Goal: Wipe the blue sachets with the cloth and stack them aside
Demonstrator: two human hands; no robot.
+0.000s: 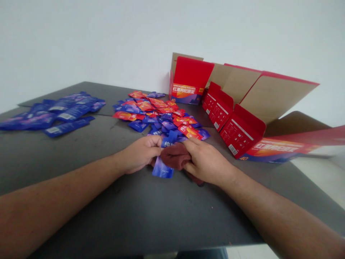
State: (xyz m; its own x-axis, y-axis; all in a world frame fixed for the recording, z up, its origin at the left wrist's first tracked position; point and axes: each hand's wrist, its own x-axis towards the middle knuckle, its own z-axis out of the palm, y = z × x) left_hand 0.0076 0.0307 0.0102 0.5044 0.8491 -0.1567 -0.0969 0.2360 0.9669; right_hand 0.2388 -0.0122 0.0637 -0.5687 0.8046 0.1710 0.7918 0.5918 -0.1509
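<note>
My left hand (142, 154) pinches the left edge of a blue-purple sachet (163, 171), held upright over the dark table. Bunched in my right hand (203, 158) is a brown-red cloth (175, 156), which lies across the front of the sachet and covers its middle. White printed characters show near the sachet's upper end, above the cloth. Just beyond both hands spreads a mixed heap of red and blue sachets (161, 111).
A separate pile of blue sachets (67, 107) lies on the table (113, 216) at the left. Open red cartons (239, 131) stand along the right side, flaps raised. Another open carton (187, 91) is by the white wall (107, 39). The table's near edge runs below my arms.
</note>
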